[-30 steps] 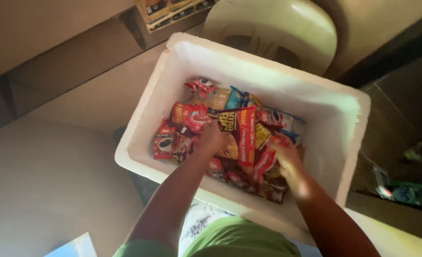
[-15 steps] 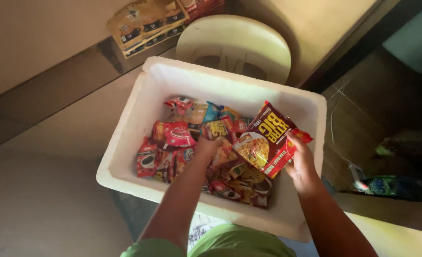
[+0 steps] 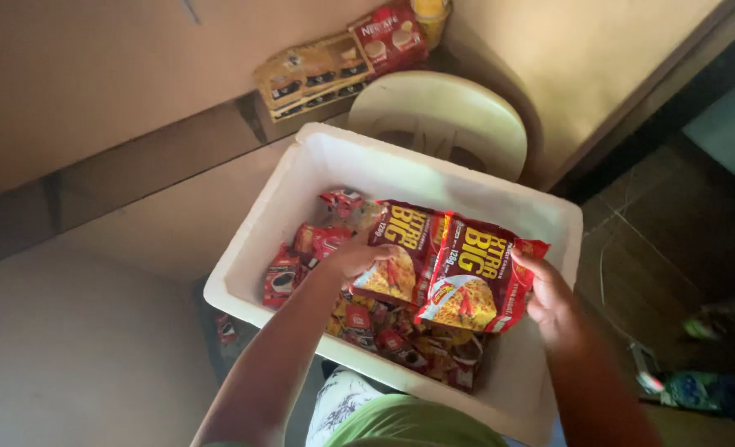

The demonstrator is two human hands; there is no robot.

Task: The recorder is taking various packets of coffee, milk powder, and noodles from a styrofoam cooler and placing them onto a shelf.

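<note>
Noodle packets, two maroon ones: my left hand [image 3: 352, 258] grips one [image 3: 396, 248], my right hand [image 3: 549, 302] pinches the other [image 3: 471, 281], above the white foam box [image 3: 301, 178].

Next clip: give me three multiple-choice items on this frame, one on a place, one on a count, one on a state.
1. Where is the white foam box relative to the plastic chair?
A. in front of it
B. on top of it
C. inside it

2. How many large noodle packets are lifted?
A. none
B. two
C. five

3. The box is
A. empty
B. lidded
C. open, holding small sachets

Answers: 1 A, chair shows beyond the far rim; 2 B, left hand and right hand grip one each; 3 C, sachets cover the bottom.
</note>
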